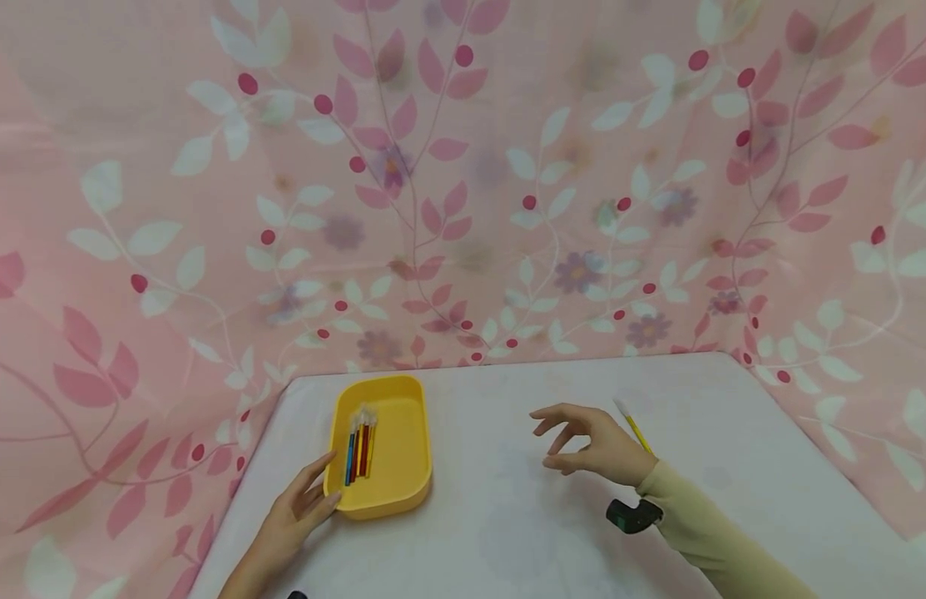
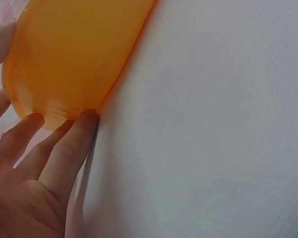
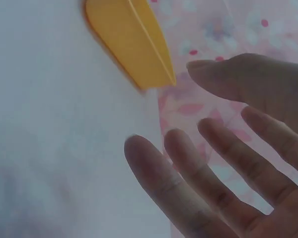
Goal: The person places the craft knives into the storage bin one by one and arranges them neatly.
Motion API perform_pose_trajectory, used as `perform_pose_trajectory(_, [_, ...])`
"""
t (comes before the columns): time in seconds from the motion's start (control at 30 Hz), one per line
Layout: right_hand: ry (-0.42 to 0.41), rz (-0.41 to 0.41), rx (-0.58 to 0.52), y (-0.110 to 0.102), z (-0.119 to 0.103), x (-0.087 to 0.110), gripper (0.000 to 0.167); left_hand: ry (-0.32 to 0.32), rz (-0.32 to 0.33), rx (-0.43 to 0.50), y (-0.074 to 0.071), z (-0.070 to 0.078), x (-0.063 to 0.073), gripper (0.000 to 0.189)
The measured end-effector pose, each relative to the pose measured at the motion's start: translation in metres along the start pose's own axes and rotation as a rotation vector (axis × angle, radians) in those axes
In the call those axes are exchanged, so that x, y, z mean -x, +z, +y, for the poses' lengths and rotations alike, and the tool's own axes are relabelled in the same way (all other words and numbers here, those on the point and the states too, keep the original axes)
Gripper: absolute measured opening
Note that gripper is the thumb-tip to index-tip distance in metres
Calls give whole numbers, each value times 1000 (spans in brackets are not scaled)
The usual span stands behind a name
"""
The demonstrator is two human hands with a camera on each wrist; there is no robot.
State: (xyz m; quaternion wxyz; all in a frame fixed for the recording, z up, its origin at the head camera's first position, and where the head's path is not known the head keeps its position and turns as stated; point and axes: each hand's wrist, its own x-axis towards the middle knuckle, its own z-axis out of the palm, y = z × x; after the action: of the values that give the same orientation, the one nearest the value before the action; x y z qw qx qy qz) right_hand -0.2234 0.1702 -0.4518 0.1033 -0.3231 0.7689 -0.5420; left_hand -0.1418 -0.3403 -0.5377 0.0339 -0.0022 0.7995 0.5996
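Note:
A yellow tray (image 1: 393,491) sits at the left of the table and holds several slim coloured sticks (image 1: 360,449), blue, red and yellow, with pale tips; whether pens or brushes I cannot tell. My left hand (image 1: 294,507) touches the tray's outer wall at its near left corner, thumb and fingers spread. In the left wrist view its fingertips (image 2: 84,119) press on the wall. To the right, my right hand (image 1: 597,441) hovers above the table, fingers apart and loosely bent, holding nothing. Beyond its wrist lies a yellow stick (image 1: 636,431) with a pale tip, partly hidden by that arm.
The table (image 1: 492,532) has a white cover. A pink floral curtain (image 1: 492,208) rises along its back and both sides. A small black device (image 1: 631,516) is on the right wrist, over a pale yellow sleeve (image 1: 720,532).

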Motion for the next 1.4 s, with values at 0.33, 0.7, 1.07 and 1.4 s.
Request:
perform_pose_trajectory(0.33, [-9, 94, 100, -34, 22, 27, 65, -12, -1, 16, 1, -2, -1, 71])
perform_pose_trajectory(0.7, [3, 177, 218, -78, 33, 45, 66, -7, 3, 9, 1, 1, 0, 72])
perform_pose_trajectory(1.07, [157, 213, 268, -108, 65, 58, 68, -14, 3, 5, 2, -2, -1, 72])
perform_pose_trajectory(1.4, [229, 194, 216, -123, 95, 57, 67, -47, 9, -24, 1, -3, -4, 74])
